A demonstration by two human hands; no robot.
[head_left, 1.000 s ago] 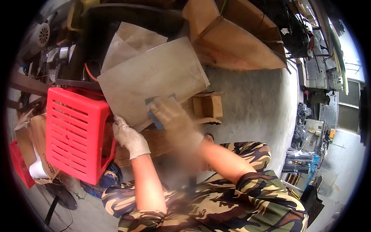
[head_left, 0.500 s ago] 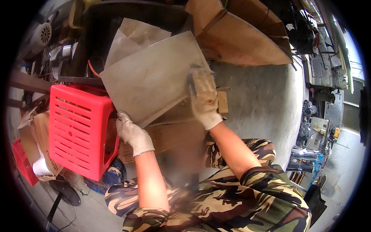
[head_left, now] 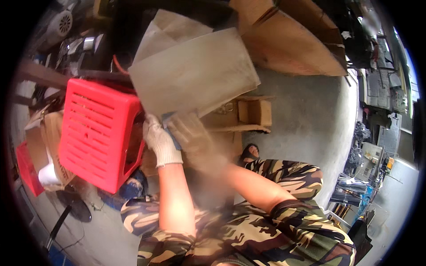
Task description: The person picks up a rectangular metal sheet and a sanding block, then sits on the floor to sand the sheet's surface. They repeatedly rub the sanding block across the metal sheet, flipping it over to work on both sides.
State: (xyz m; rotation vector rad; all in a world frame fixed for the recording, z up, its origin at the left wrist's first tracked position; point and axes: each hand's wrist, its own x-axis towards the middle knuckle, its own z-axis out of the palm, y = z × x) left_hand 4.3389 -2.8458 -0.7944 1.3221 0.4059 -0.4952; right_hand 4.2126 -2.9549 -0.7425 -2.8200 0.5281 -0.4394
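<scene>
A flat grey-beige sheet with straight edges lies tilted before me, on top of another, paler sheet. My left hand, in a white knit glove, is closed at the sheet's lower left corner. Close beside it, my right hand is gloved too and smeared by motion, near the sheet's lower edge. A blue-grey pad or cloth shows at its fingers, between the two hands; its exact kind is unclear.
Left of the sheets stands a red plastic stool with a slotted top. An open cardboard box lies under the sheet's lower right. Large cardboard flaps rise at the far right. My sandalled foot rests on the grey floor.
My right hand has swept from the sheet's right edge down and left to beside my left hand, with the pad. My left hand keeps to the same corner. The view has shifted slightly.
</scene>
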